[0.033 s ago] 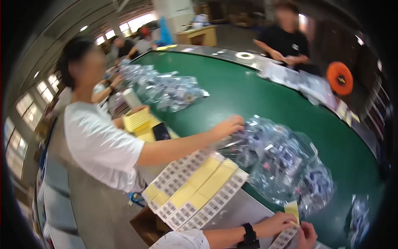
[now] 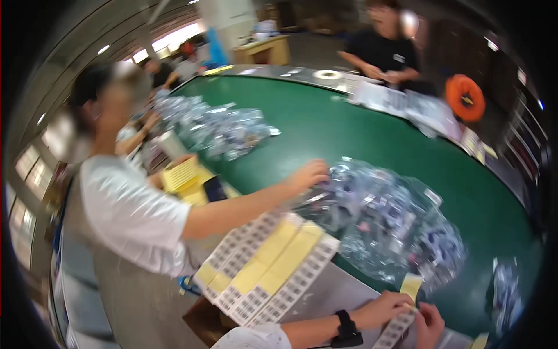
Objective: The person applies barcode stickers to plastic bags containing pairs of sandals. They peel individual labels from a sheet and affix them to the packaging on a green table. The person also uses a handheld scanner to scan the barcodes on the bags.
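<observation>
A strip of barcode labels (image 2: 395, 332) with a bare yellow backing end (image 2: 411, 284) is between my hands, low in the view at the table's near edge. My left hand (image 2: 381, 311), with a black band on its wrist, closes its fingers on the strip. Against the strip's right side, my right hand (image 2: 429, 323) has its fingers curled in, pinching at the edge. Just beyond lies a heap of clear plastic bags (image 2: 386, 212) with bluish contents. Left of my hands, larger label sheets (image 2: 273, 262) with bare yellow patches lie overlapping.
A co-worker in a white shirt (image 2: 125, 215) reaches across from the left, a hand (image 2: 311, 176) touching the bag heap. More bags lie on the green table (image 2: 308, 116) farther off and one bag (image 2: 504, 294) at right. A person in black (image 2: 386, 52) stands opposite.
The surroundings have shifted slightly left in view. My hands stay at the label strip with only small finger movement. The co-worker's hand remains at the bag heap.
</observation>
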A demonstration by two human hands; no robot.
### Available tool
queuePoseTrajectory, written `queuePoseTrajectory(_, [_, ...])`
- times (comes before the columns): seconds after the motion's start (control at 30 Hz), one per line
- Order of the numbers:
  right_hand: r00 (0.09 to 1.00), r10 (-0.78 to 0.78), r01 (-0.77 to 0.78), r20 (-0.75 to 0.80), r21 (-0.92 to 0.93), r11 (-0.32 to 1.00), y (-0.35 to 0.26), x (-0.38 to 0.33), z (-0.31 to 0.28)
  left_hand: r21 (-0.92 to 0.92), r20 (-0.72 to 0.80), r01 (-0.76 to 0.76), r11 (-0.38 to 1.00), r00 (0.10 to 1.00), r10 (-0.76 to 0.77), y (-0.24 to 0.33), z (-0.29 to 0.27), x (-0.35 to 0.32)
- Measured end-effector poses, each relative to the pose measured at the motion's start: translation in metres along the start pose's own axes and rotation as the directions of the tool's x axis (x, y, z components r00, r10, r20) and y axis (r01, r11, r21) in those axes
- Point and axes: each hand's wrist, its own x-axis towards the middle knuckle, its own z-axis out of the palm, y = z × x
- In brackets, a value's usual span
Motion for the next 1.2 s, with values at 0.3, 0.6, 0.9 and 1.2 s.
queuePoseTrajectory(0.3, [0.957, -0.284, 0.287, 0.052, -0.281, 0.916, -0.016, 0.017, -0.006, 0.002, -0.045, 0.228, 0.974, 0.973, -0.228, 0.006, 0.001, 0.003])
queuePoseTrajectory(0.6, [0.855, -0.514, 0.486, 0.075, -0.464, 0.741, -0.01, 0.01, -0.004, -0.317, 0.022, 0.276, 0.907, 0.959, -0.284, 0.011, 0.009, 0.003])
queuePoseTrajectory(0.9, [0.898, -0.187, 0.26, -0.398, 0.138, 0.956, -0.017, 0.092, -0.047, -0.273, 0.026, 0.347, 0.897, 0.935, -0.354, 0.008, 0.007, 0.006])
queuePoseTrajectory(1.2, [0.93, -0.014, -0.059, -0.369, -0.185, 0.981, 0.079, 0.293, -0.056, -0.295, 0.034, 0.347, 0.89, 0.935, -0.353, 0.011, 0.016, 0.011])
